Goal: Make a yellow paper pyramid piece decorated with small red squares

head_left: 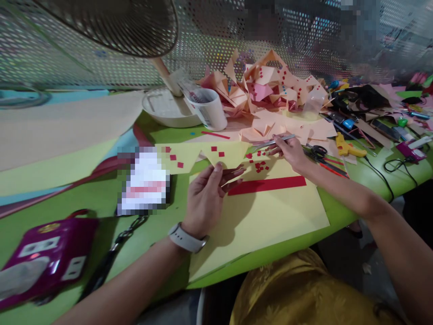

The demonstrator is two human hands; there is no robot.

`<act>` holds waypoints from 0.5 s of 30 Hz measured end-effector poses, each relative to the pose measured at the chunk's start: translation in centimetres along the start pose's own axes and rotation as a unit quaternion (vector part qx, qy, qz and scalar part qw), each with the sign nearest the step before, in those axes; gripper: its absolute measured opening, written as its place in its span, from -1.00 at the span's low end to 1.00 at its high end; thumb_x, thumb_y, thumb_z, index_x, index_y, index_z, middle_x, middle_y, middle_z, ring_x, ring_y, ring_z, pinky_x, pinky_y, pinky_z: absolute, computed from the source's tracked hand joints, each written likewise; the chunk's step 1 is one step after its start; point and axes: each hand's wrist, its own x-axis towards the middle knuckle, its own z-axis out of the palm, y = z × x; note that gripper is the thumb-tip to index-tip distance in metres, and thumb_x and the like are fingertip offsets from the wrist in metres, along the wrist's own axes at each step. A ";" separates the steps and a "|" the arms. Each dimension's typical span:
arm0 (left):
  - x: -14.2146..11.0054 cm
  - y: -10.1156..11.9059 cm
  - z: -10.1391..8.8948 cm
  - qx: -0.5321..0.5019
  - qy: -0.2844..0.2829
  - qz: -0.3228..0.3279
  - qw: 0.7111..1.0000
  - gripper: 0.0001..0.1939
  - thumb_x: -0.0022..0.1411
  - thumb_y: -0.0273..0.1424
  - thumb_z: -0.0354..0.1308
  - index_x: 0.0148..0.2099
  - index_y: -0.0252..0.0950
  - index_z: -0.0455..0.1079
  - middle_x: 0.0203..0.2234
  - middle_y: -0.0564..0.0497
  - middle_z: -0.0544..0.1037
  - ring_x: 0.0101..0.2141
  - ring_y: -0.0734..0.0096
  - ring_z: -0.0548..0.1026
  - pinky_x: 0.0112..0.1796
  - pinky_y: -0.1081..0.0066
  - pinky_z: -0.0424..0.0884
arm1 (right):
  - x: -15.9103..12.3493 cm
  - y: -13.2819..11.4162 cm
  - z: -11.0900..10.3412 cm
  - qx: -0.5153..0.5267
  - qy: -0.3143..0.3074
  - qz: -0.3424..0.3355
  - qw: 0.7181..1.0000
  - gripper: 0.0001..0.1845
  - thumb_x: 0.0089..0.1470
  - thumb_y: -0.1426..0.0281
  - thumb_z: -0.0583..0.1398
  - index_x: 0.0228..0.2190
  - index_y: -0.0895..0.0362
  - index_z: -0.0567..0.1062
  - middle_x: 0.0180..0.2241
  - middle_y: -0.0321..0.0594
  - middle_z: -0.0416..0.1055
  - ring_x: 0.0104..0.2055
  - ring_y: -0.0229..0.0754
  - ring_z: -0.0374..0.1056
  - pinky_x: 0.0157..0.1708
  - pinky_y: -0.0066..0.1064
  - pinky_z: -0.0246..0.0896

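My left hand (207, 194) grips the lower edge of a pale yellow zigzag paper piece (186, 158) between thumb and fingers. Several small red squares are on that piece. In my right hand (293, 153) is a pair of metal tweezers (264, 146), its tip pointing left near the right end of the zigzag piece. Just below the tweezers, loose red paper squares (260, 167) are scattered on a large yellow sheet (277, 214). A wide red paper strip (270, 184) lies across the same sheet, below the squares.
Folded peach papers (267, 85) are heaped behind. A fan base (165, 113) and white mug (211, 110) stand at the back. Scissors (318, 152) and a yellow glue gun (348, 146) lie right. A purple power strip (57, 248) sits front left, near stacked coloured sheets (67, 131).
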 end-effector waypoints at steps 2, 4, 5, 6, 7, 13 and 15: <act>0.0 -0.1 0.0 -0.001 0.002 0.003 1.000 -0.59 -0.11 -0.11 0.47 -0.38 -0.28 0.44 -0.40 -0.02 0.67 -0.26 0.15 0.67 -0.32 0.35 0.62 | 0.1 0.0 0.0 -0.006 0.001 0.005 1.000 -0.70 0.21 0.17 0.19 -0.34 0.18 0.42 -0.52 -0.27 0.52 -0.51 -0.35 0.50 -0.67 -0.67 0.12; 0.1 -0.1 0.0 -0.006 0.005 0.006 1.000 -0.60 -0.12 -0.12 0.47 -0.38 -0.28 0.45 -0.42 0.00 0.67 -0.29 0.19 0.67 -0.36 0.39 0.61 | 0.1 0.1 0.0 -0.007 0.001 0.013 1.000 -0.68 0.20 0.15 0.20 -0.33 0.18 0.43 -0.52 -0.27 0.53 -0.51 -0.35 0.50 -0.67 -0.67 0.12; 0.1 -0.2 0.0 -0.008 0.005 0.006 1.000 -0.60 -0.12 -0.12 0.48 -0.38 -0.28 0.45 -0.43 0.01 0.67 -0.30 0.20 0.67 -0.37 0.40 0.61 | 0.2 0.1 0.0 -0.005 0.002 0.015 1.000 -0.68 0.20 0.15 0.20 -0.33 0.18 0.44 -0.52 -0.27 0.53 -0.52 -0.35 0.49 -0.67 -0.67 0.11; 0.1 -0.2 -0.1 -0.010 0.005 0.005 1.000 -0.61 -0.13 -0.13 0.48 -0.38 -0.28 0.46 -0.43 0.02 0.67 -0.31 0.20 0.67 -0.37 0.42 0.61 | 0.2 0.1 0.0 -0.003 0.003 0.017 1.000 -0.68 0.20 0.15 0.21 -0.33 0.19 0.45 -0.52 -0.27 0.53 -0.53 -0.35 0.49 -0.68 -0.67 0.10; 0.1 -0.2 -0.1 -0.012 0.005 0.004 1.000 -0.61 -0.14 -0.13 0.49 -0.38 -0.27 0.46 -0.43 0.02 0.66 -0.31 0.21 0.67 -0.38 0.43 0.61 | 0.3 0.1 0.0 0.000 0.004 0.020 1.000 -0.68 0.20 0.16 0.21 -0.34 0.19 0.46 -0.52 -0.26 0.53 -0.55 -0.36 0.48 -0.70 -0.67 0.07; 0.0 -0.1 0.1 -0.018 0.009 -0.004 1.000 -0.59 -0.18 -0.13 0.50 -0.39 -0.27 0.47 -0.45 0.03 0.66 -0.30 0.20 0.67 -0.37 0.43 0.62 | 0.2 0.0 0.0 0.007 0.008 0.036 0.999 -0.69 0.20 0.20 0.21 -0.40 0.21 0.47 -0.55 -0.26 0.52 -0.61 -0.39 0.42 -0.72 -0.67 0.01; 0.0 -0.1 0.1 -0.019 0.011 -0.006 1.000 -0.59 -0.19 -0.13 0.51 -0.40 -0.27 0.47 -0.45 0.03 0.66 -0.27 0.15 0.67 -0.33 0.38 0.63 | 0.2 -0.1 0.0 0.004 0.011 0.039 0.999 -0.71 0.22 0.23 0.20 -0.39 0.21 0.47 -0.55 -0.26 0.52 -0.60 -0.39 0.43 -0.72 -0.67 0.01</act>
